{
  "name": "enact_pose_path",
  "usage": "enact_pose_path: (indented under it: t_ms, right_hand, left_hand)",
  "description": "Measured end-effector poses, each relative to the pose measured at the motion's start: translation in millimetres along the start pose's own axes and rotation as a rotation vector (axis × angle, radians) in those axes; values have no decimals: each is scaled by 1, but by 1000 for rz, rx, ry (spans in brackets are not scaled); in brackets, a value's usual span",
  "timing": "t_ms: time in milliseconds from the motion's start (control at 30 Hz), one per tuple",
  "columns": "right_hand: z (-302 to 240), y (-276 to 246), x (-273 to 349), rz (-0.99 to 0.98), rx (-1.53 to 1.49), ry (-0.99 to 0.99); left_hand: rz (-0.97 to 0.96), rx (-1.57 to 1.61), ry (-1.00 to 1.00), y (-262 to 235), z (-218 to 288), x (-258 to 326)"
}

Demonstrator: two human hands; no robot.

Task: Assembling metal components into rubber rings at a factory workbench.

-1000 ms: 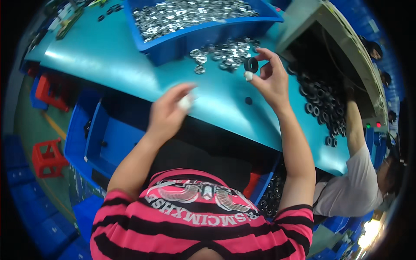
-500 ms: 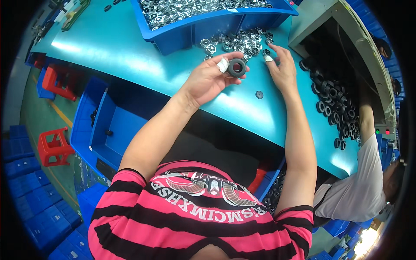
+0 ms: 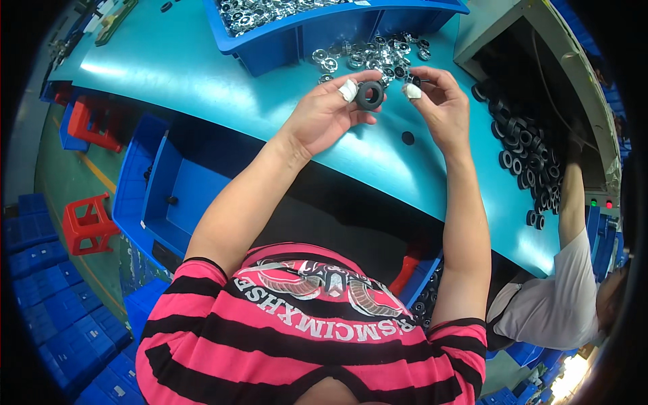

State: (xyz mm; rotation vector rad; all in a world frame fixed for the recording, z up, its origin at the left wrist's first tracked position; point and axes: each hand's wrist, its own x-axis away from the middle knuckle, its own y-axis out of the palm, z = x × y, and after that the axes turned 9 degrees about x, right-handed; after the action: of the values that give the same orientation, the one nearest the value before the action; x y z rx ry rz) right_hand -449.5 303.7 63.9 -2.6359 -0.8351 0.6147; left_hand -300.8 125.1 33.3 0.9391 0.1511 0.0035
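My left hand (image 3: 316,120) pinches a thick black ring (image 3: 362,98), like a small rubber tyre, its hole facing up toward me. White tape wraps a fingertip on each hand. Just to the right, my right hand (image 3: 451,111) has thumb and fingers closed on a small round part (image 3: 416,80), dark in the middle and mostly hidden by the fingers. The two parts are apart. Beyond my hands, shiny silver wheel hubs (image 3: 380,57) with dark centres lie loosely piled on the turquoise table (image 3: 236,111). A flat black disc (image 3: 408,138) rests on the tabletop between my forearms.
A blue bin (image 3: 270,55) full of silver hubs stands at the back. Many black rings (image 3: 526,152) are heaped at right, before a grey-framed opening (image 3: 496,27) where a co-worker's arm (image 3: 572,196) reaches in. Blue crate (image 3: 185,189) and red stool (image 3: 91,226) stand lower left.
My right hand has moved slightly nearer the left, bringing its small part closer to the black ring. The ring has turned a little in my left hand. The whole view has shifted slightly.
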Motion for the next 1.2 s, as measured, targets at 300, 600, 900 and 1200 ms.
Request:
enact_pose_path:
  t_ms: [300, 600, 900, 1200]
  right_hand:
    - [-3, 5, 6, -89, -111, 53]
    - [0, 5, 6, -114, -52, 97]
    - [-6, 10, 10, -145, -29, 93]
    - [-16, 18, 17, -104, 219, -210]
  left_hand:
    - [378, -877, 456, 21, -16, 2]
    - [370, -1309, 641, 31, -26, 6]
    - [277, -409, 199, 4, -11, 2]
    - [188, -348, 162, 7, -11, 5]
